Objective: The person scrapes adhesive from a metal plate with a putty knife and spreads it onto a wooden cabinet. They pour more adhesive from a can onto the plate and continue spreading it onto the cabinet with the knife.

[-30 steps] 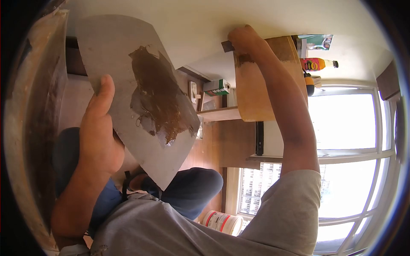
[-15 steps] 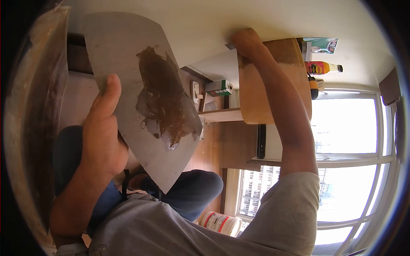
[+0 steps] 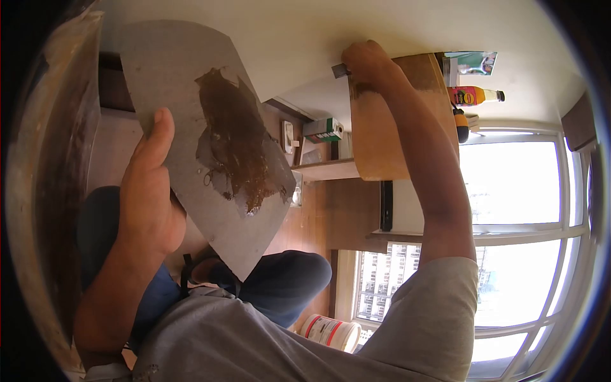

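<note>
My left hand [image 3: 149,191] is closed on a thin grey sheet [image 3: 165,70], thumb on its upper face and the other fingers hidden beneath. A glossy brown paste [image 3: 235,137] is smeared across the middle of the sheet. At the upper left corner of a wooden panel [image 3: 382,140], my right hand [image 3: 369,62] grips a small flat grey scraper [image 3: 340,71], its edge sticking out to the left. Along its top, the panel carries a darker brown band; the wood below is paler. My right forearm covers part of the panel.
Beyond the panel are an orange-yellow bottle [image 3: 468,96] and a green printed packet [image 3: 477,62]. A green-and-white box [image 3: 323,130] lies to the panel's left. Near my knee stands a white bucket [image 3: 331,332]. Bright windows [image 3: 509,181] fill the right side.
The scraper shows more at the panel's corner, as my right hand has shifted slightly and turned. The grey sheet has moved slightly left in view.
</note>
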### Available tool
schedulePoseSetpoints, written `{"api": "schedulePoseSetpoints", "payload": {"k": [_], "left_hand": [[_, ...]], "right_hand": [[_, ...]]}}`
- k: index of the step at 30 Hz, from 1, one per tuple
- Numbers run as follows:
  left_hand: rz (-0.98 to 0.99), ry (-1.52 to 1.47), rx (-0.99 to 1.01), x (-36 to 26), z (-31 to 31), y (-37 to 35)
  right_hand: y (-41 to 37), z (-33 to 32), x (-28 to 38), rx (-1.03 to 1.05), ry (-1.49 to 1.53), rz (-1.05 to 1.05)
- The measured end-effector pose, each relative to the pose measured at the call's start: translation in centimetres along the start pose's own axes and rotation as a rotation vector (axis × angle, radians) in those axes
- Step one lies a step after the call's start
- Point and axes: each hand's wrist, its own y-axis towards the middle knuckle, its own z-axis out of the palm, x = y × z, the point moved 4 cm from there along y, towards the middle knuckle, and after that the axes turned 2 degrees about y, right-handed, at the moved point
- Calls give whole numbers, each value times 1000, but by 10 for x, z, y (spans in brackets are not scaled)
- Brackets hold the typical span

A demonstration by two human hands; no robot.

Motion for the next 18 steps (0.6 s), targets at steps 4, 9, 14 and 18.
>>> {"api": "schedulePoseSetpoints", "payload": {"k": [4, 9, 14, 18], "left_hand": [[17, -30, 11, -1, -1, 2], [-6, -40, 5, 2, -2, 3], [-1, -30, -5, 1, 3, 1], [8, 1, -7, -2, 6, -2]], "right_hand": [[2, 13, -6, -118, -77, 33], [10, 15, -2, -93, -82, 39], [1, 18, 10, -78, -54, 84], [-14, 15, 25, 15, -121, 66]]}}
